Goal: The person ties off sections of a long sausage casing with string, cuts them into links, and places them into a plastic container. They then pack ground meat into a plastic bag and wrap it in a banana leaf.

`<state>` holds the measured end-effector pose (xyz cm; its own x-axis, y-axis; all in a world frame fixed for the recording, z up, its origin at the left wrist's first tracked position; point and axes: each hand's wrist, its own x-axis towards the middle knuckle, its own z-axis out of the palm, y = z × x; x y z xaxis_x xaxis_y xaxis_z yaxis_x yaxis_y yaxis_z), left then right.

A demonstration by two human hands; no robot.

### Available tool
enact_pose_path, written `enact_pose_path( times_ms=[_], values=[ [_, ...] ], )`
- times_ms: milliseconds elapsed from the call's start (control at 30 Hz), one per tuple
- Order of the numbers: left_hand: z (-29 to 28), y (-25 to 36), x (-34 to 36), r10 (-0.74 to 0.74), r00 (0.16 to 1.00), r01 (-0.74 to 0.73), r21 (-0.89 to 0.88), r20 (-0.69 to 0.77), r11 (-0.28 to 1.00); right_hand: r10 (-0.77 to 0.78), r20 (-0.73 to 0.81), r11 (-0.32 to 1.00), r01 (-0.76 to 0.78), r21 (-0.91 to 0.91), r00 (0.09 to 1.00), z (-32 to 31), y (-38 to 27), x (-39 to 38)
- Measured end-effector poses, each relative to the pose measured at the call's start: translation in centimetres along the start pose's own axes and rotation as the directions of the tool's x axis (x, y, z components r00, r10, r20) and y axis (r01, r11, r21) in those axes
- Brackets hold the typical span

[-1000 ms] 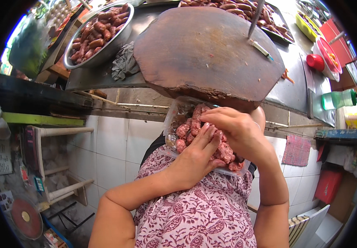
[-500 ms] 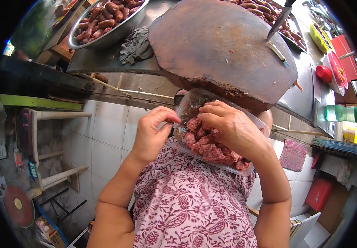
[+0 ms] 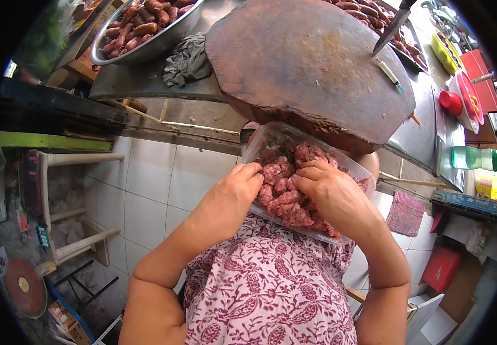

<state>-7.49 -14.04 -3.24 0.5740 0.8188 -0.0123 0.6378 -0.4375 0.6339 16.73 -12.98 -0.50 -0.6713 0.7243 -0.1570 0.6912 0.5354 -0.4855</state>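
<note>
A clear plastic container (image 3: pixel 265 141) of pinkish ground meat (image 3: pixel 294 210) rests over the lap, below a thick wooden chopping block (image 3: pixel 300 69). My left hand (image 3: pixel 227 198) is closed on the container's left rim, its fingertips partly hidden at the edge of the meat. My right hand (image 3: pixel 340 200) has its bent fingers pressed into the meat on the container's right half, closed round some of it, with the fingertips hidden.
The steel counter (image 3: pixel 122 83) bears a basin of sausages (image 3: pixel 145 29), a grey rag (image 3: pixel 185 63), a tray of sausages (image 3: pixel 363 17), a knife (image 3: pixel 392 29), a white syringe-like tool (image 3: pixel 387 72) and a red cup (image 3: pixel 451 102). A green bottle (image 3: pixel 471 158) stands at the right.
My left hand left the meat, moved out left, then came back onto the container's left rim. My right hand has moved slightly down and right within the meat. The view has shifted.
</note>
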Motion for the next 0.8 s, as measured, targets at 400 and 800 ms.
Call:
enact_pose_path(
  times_ms=[400,800],
  values=[
    [2.7,1.2,2.9,-0.022,0.993,0.042,0.176,-0.113,0.983,-0.073,-0.154,0.972,0.036,-0.233,0.985,1.1,2.1,2.8],
    [2.7,0.7,2.4,-0.112,0.988,0.127,0.15,-0.108,0.98,0.163,-0.077,0.969,-0.174,-0.173,0.984,0.4,0.3,-1.3]
  ],
)
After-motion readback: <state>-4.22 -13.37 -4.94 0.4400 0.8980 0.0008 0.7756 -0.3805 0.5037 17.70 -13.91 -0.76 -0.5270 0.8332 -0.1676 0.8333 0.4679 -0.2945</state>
